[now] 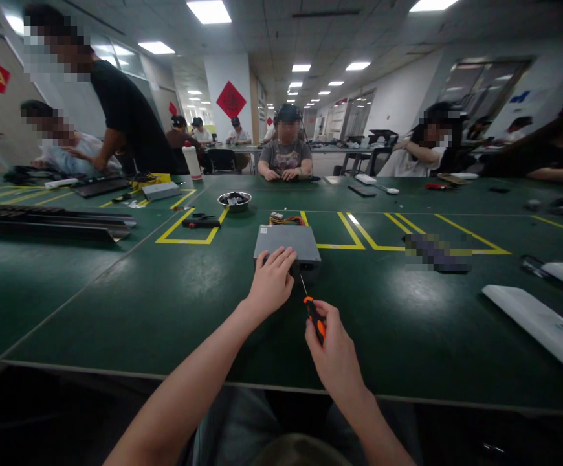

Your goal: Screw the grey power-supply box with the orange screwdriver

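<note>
A grey metal computer power supply (286,239) lies on the green table in front of me, its bundle of coloured cables (286,220) at the far side. My left hand (272,275) rests on its near left part, fingers stretched over the top. In my right hand (332,340) is a screwdriver (314,318) with an orange and black handle. Its thin shaft points up and away, with the tip at the near face of the power supply, close to the socket. Whether the tip sits in a screw is too small to tell.
Beyond the power supply stand a metal bowl (234,202) of small dark parts and a black tool-like object (200,221). Long dark metal rails (43,220) lie at left. A white casing (541,323) and a blurred dark object (437,252) lie at right. Several people sit around.
</note>
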The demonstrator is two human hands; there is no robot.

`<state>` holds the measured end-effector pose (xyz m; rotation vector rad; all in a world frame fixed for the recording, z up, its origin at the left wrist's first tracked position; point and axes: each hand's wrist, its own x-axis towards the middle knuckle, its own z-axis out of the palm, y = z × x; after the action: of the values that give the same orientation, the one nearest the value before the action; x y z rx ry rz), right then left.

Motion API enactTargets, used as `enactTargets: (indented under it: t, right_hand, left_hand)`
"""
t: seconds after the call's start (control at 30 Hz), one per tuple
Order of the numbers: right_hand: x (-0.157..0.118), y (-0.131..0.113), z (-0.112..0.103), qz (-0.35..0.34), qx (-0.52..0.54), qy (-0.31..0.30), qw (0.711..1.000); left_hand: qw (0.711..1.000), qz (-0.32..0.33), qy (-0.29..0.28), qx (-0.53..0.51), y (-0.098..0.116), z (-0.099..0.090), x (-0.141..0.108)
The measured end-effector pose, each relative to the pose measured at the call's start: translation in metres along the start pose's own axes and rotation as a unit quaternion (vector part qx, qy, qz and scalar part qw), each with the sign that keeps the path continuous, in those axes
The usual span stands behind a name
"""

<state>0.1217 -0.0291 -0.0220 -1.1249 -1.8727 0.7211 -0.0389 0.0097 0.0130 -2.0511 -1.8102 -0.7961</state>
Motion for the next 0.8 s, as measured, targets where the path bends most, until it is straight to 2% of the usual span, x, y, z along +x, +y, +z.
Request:
enactTargets:
  t: [0.07,0.13,0.23,0.3,0.37,0.43,0.5,0.6,0.7,0.77,0.8]
  right_hand:
    - [-0.003,0.001,0.002,0.053,0.108,-0.007,0.993]
    - [-0.004,0.001,0.005,0.124,0.25,-0.027,0.96]
    - [-0.002,-0.003,0.006,0.235,0.447,-0.042,0.862]
    - [0.002,-0.007,0.006,0.289,0.529,-0.031,0.797]
    - [0.006,-0.01,0.006,0.323,0.579,-0.022,0.749]
    - [0.009,-0.013,0.008,0.347,0.607,-0.015,0.715]
    - [0.01,-0.015,0.009,0.364,0.622,-0.008,0.694]
    - [0.011,-0.017,0.01,0.384,0.629,0.001,0.676]
    - [0.012,-0.019,0.008,0.406,0.625,0.009,0.666]
    - [0.012,-0.021,0.006,0.424,0.62,0.009,0.66]
    - [0.012,-0.022,0.004,0.432,0.619,0.002,0.655]
  left_hand:
    - [1.0,0.001,0.003,-0.001,0.002,-0.002,-0.003]
    - [1.0,-0.001,0.012,-0.005,0.002,-0.002,-0.005]
    - [0.999,-0.003,0.03,-0.016,0.003,0.0,-0.006]
    - [0.999,-0.002,0.039,-0.025,0.002,0.003,-0.007]
    - [0.998,-0.002,0.049,-0.034,0.001,0.004,-0.006]
    - [0.996,-0.015,0.073,-0.04,-0.002,0.005,-0.004]
    - [0.99,-0.059,0.118,-0.045,-0.009,0.006,-0.001]
    - [0.962,-0.189,0.172,-0.099,-0.026,0.012,0.005]
    - [0.907,-0.304,0.136,-0.257,-0.044,0.023,0.007]
    - [0.87,-0.339,0.098,-0.343,-0.053,0.03,0.007]
    - [0.86,-0.346,0.099,-0.362,-0.055,0.032,0.006]
